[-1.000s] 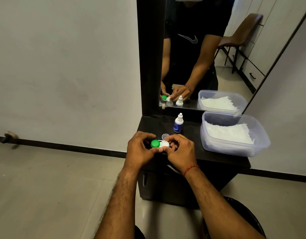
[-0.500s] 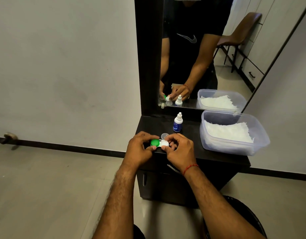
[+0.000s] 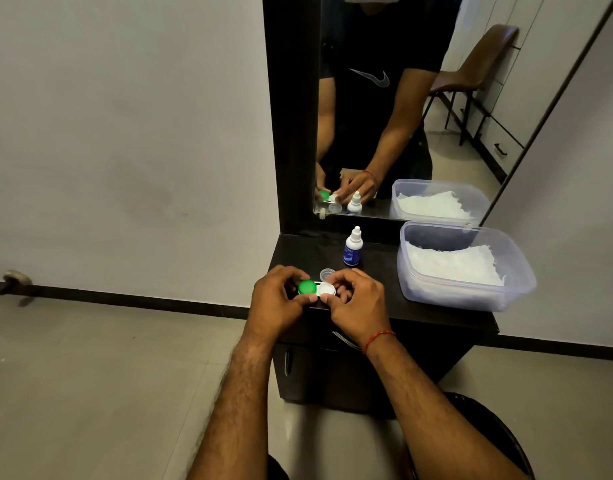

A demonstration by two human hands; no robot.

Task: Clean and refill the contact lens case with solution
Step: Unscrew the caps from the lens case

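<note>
I hold the contact lens case (image 3: 319,289) at the front edge of the cabinet top (image 3: 381,270), both wrists level. My left hand (image 3: 275,303) pinches its green-capped end and my right hand (image 3: 360,303) its white end. Farther back on that top are a clear cap (image 3: 327,273) and the solution bottle (image 3: 353,249).

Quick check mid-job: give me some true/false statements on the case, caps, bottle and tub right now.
1. The left hand and right hand both hold the lens case. True.
2. The solution bottle stands upright, untouched. True.
3. The green cap lies loose beside the bottle. False: it sits on the case.
4. The clear cap is screwed onto the case. False: it lies on the cabinet top behind the case.
5. The tissue tub stands left of the case. False: right.
</note>
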